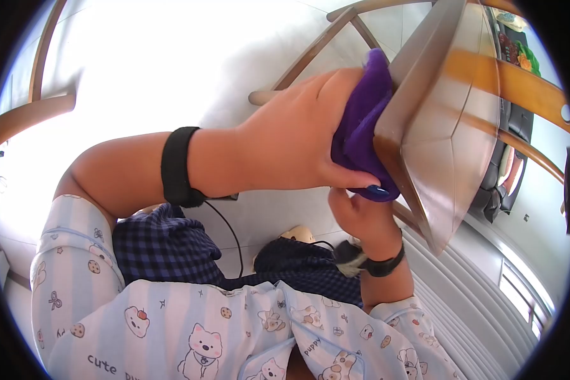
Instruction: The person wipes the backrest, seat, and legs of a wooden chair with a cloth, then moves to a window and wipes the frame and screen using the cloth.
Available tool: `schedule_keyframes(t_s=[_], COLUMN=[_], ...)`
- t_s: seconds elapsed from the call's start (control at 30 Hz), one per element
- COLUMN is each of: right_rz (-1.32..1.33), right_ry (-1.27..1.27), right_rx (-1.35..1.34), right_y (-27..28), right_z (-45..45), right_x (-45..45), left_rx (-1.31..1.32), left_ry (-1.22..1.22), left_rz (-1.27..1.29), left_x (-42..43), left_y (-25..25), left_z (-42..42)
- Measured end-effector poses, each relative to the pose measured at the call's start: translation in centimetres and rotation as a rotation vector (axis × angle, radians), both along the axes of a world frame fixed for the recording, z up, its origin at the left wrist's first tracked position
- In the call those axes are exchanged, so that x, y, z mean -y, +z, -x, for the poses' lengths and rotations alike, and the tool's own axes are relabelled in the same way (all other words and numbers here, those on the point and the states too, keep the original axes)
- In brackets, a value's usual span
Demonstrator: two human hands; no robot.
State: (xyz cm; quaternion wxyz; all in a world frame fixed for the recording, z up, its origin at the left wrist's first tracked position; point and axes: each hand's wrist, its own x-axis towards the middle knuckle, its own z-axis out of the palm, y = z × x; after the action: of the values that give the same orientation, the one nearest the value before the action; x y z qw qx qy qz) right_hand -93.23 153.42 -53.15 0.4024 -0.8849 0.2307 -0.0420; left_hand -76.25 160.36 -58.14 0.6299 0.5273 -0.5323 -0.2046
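My left hand (291, 130) reaches across from the left with its back toward me. It is closed on a purple cloth (364, 123), which it presses against the wooden edge (392, 136) of a tabletop with a clear surface (453, 136). The thumb, with a dark nail, lies over the cloth's lower end. Just below the cloth, my right hand (348, 214) is curled close to the table's lower corner. Its fingers are partly hidden, and whatever they grip cannot be made out. Black bands circle both wrists.
Wooden chair parts stand on the pale floor at the upper middle (310, 57) and the left (35, 117). Beyond the tabletop are an orange-brown wooden bar (513, 82) and a black seat (519, 136) with things on it. A dark cable (234, 234) hangs from my left wrist.
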Motion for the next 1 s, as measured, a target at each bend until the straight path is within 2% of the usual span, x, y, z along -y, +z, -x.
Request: schedule_keyframes(t_s=[0.07, 0.17, 0.27, 0.37, 0.43, 0.53, 0.63, 0.7, 0.73, 0.83, 0.93, 1.0], right_rz=[-0.032, 0.229, 0.126, 0.06, 0.248, 0.396, 0.388, 0.184, 0.282, 0.29, 0.171, -0.026], right_ry=[-0.024, 0.005, -0.051, -0.094, -0.072, -0.059, -0.037, -0.005, 0.002, 0.049, 0.009, -0.038], right_rx=[0.016, 0.111, 0.085, 0.094, 0.126, -0.108, -0.119, 0.048, 0.046, -0.001, -0.059, -0.051], right_y=[-1.5, -2.6, -3.1, -3.9, -6.3, -8.4, -11.1, -12.6, -13.8, -16.3, -16.5, -17.2], right_z=[0.2, 0.0, 0.8, 0.5, 0.0, 0.3, -0.6, -2.1, -2.2, -3.1, -4.3, -4.9], right_x=[0.3, 0.6, 0.7, 0.8, 0.9, 1.6, 2.4, 2.4, 2.2, 2.4, 1.8, 1.5], left_rx=[0.016, -0.027, -0.05, -0.081, -0.085, -0.064, -0.045, -0.036, -0.031, 0.014, 0.118, 0.226], left_ry=[0.005, -0.108, -0.02, -0.033, -0.038, -0.043, -0.065, -0.077, -0.078, -0.084, -0.049, 0.032], left_rz=[-0.109, -0.227, 0.017, 0.048, 0.016, -0.028, -0.108, -0.168, -0.195, -0.27, -0.291, -0.294], left_x=[-0.1, 0.7, 0.9, 1.1, 1.2, 1.6, 1.5, 1.4, 1.2, 0.5, 0.5, -0.2], left_y=[-0.2, -0.3, -1.5, -2.8, -4.5, -7.4, -10.6, -12.8, -13.8, -15.5, -18.6, -20.1], left_z=[0.2, -0.1, 0.5, 0.3, 0.5, 1.0, 0.7, 0.6, 0.3, -0.5, -0.3, -0.1])
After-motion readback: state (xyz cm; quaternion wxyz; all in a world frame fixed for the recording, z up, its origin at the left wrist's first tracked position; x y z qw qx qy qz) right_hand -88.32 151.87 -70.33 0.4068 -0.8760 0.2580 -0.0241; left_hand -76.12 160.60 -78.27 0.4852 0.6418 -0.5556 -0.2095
